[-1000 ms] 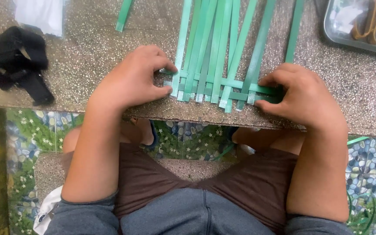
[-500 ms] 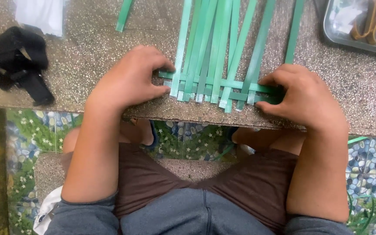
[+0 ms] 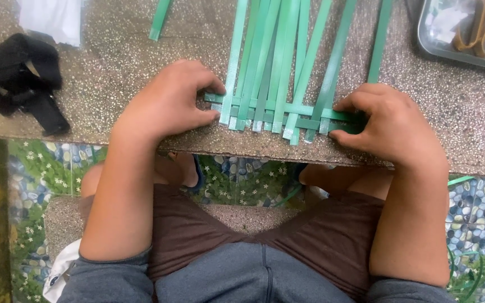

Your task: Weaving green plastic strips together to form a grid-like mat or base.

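Note:
Several long green plastic strips (image 3: 276, 62) lie side by side on a speckled stone slab (image 3: 113, 73), running away from me. Crosswise green strips (image 3: 287, 109) are woven through their near ends. My left hand (image 3: 166, 104) pinches the left end of the crosswise strips between thumb and fingers. My right hand (image 3: 391, 126) presses down on and grips their right end, its fingertips hiding the strip ends there.
A black strap bundle (image 3: 18, 81) lies at the slab's left, with a white cloth (image 3: 51, 19) behind it. A metal tray (image 3: 467, 31) holding scissors sits at the top right. One loose green strip (image 3: 161, 19) lies apart. Below the slab's edge are my knees and a pebble-patterned floor (image 3: 46, 168).
Both hands stay at the ends of the crosswise strips; the fingers have shifted only slightly.

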